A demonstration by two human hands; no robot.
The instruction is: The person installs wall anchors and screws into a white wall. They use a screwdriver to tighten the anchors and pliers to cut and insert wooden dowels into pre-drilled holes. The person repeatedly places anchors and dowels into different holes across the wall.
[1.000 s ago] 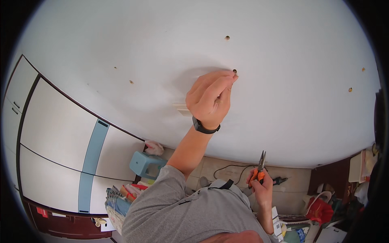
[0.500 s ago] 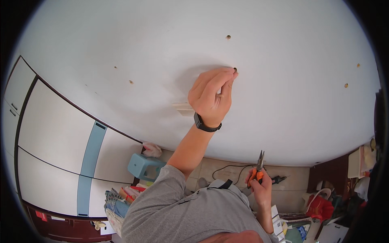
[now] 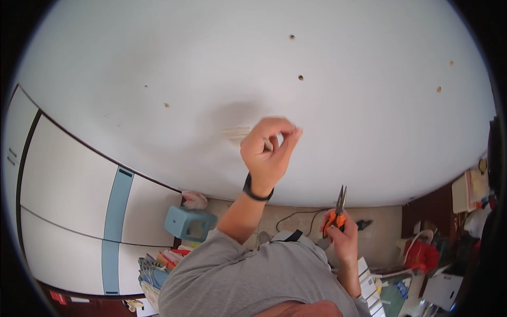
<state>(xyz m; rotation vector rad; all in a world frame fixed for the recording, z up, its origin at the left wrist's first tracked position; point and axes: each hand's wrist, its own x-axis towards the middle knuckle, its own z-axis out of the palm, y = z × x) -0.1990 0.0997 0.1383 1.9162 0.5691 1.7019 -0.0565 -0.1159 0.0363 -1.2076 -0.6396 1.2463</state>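
Note:
My left hand [image 3: 269,150], with a dark band [image 3: 257,189] at the wrist, is raised in front of the white wall [image 3: 364,127]. Its thumb and forefinger are pinched together; a small pale thing shows among the curled fingers, too blurred to name. Above that hand, two dark drilled holes are in the wall, an upper hole [image 3: 291,36] and a lower hole [image 3: 301,77]. Lower down, my right hand [image 3: 343,238] grips needle-nose pliers [image 3: 340,203] by their orange handles, jaws pointing up and slightly parted.
More holes mark the wall, such as one at right [image 3: 439,89] and one at left [image 3: 167,105]. A pale fixture [image 3: 235,135] sits behind my left hand. A blue stool [image 3: 182,222], white cabinets [image 3: 68,174], a floor cable [image 3: 296,214] and a red bag [image 3: 422,254] stand around.
My left hand has come away from the lower hole, downward and back from the wall, still pinched. The view has shifted a little; my right hand keeps the pliers.

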